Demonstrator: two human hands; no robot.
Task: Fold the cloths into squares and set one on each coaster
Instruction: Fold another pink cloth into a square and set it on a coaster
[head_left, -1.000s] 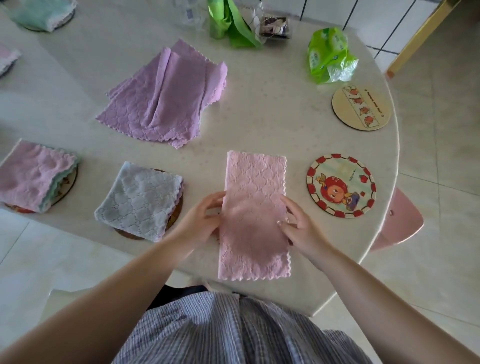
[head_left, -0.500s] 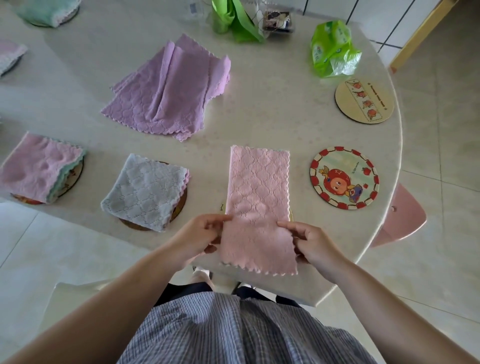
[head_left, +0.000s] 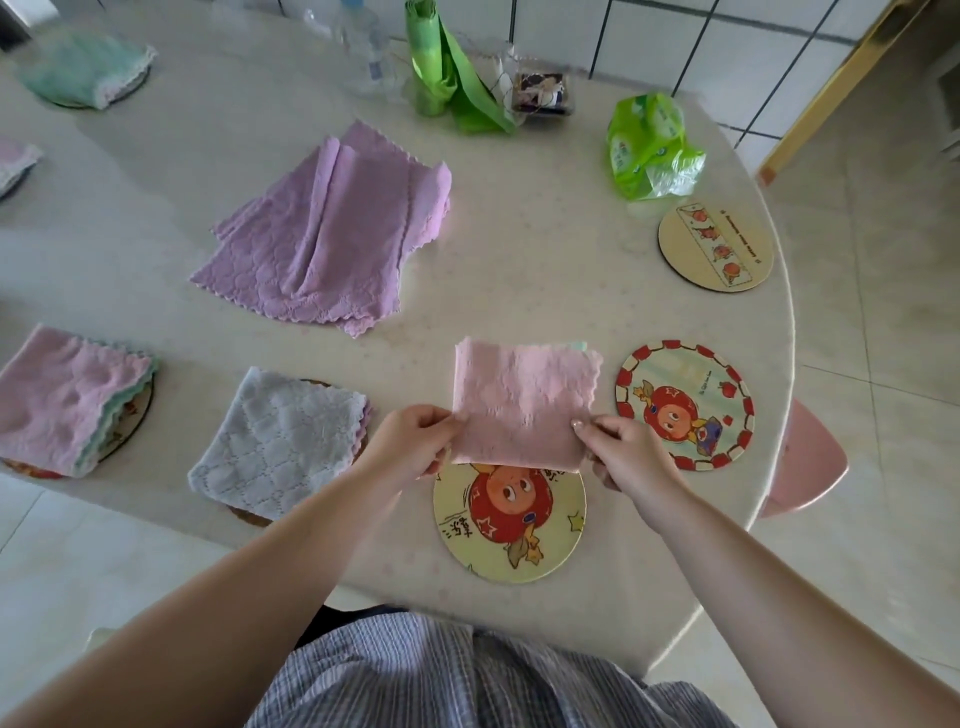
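A pink cloth (head_left: 524, 400), folded to a rough square, lies on the round table (head_left: 519, 260) with its near edge lifted. My left hand (head_left: 410, 447) pinches its near left corner and my right hand (head_left: 626, 452) pinches its near right corner. Just below the cloth a yellow cartoon coaster (head_left: 511, 530) shows, partly covered by the cloth's near edge. A red-rimmed coaster (head_left: 684, 405) and a tan coaster (head_left: 716, 247) lie bare to the right. A grey folded cloth (head_left: 280, 441) and a pink-and-green folded cloth (head_left: 67, 400) each sit on a coaster at the left.
Loose purple cloths (head_left: 332, 234) lie in a heap mid-table. At the back stand a green bag roll (head_left: 441, 78), a green tissue pack (head_left: 649, 145), a clear bottle (head_left: 363, 47) and a green cloth (head_left: 88, 67) on a coaster. A pink stool (head_left: 805, 457) sits beyond the right edge.
Both hands lifted the near end of the long pink strip and folded it away over the far half, making a square. This uncovered the yellow coaster near the table's front edge.
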